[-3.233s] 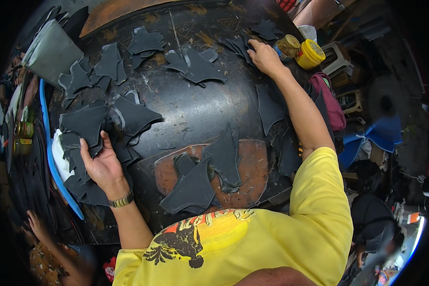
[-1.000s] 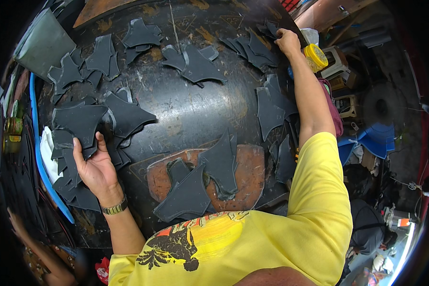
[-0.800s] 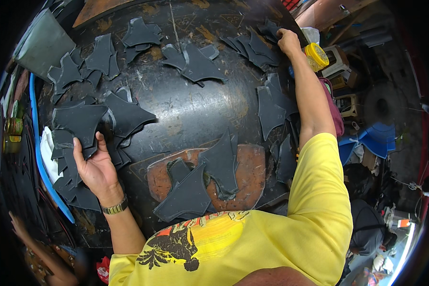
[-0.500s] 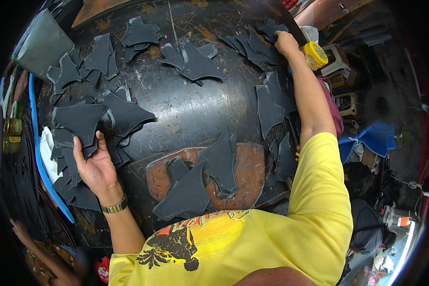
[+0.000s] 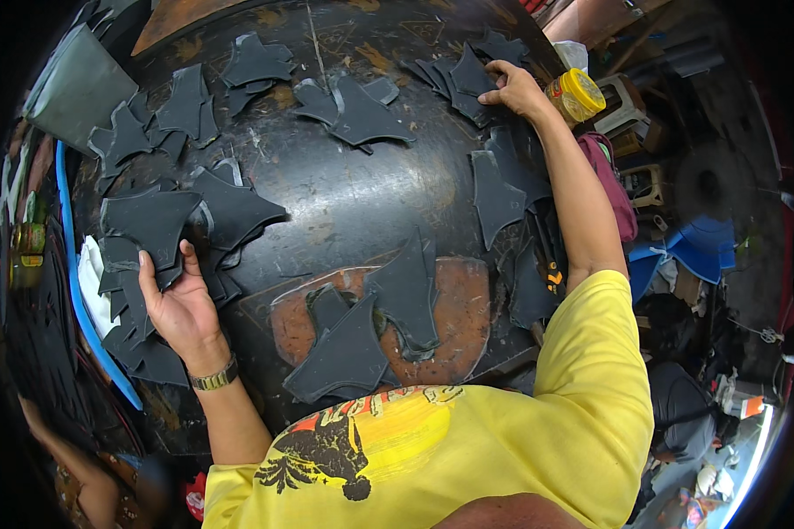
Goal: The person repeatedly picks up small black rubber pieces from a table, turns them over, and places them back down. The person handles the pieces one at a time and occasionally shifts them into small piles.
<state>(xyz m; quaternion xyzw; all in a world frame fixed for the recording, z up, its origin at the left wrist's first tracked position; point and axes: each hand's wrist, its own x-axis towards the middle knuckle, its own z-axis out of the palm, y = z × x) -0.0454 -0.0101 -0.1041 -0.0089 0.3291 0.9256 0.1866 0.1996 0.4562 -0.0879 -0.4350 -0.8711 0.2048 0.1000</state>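
Flat black cut pieces with curved, pointed outlines lie in overlapping groups on a worn dark table [image 5: 326, 203]. At the left, my left hand [image 5: 183, 304] grips the near edge of a black cut piece [image 5: 150, 220] between thumb and fingers, with more pieces layered beneath. My right hand [image 5: 513, 90] reaches to the far right. Its fingers close on the right edge of another black cut piece [image 5: 472, 75], which lies over a fanned group. Just beyond that hand is a separate small group of black pieces [image 5: 503, 46].
A reddish-brown board [image 5: 463, 304] lies near me under several black pieces. A yellow-lidded jar [image 5: 578, 95] stands by the right edge, beside a maroon bag [image 5: 609, 181]. Blue edging [image 5: 75, 256] runs along the left side. Another person's arm [image 5: 75, 463] shows at lower left.
My right hand has come left and nearer, from the far corner group to the fanned group beside it. My left hand stays in place. The other person's arm has shifted at lower left.
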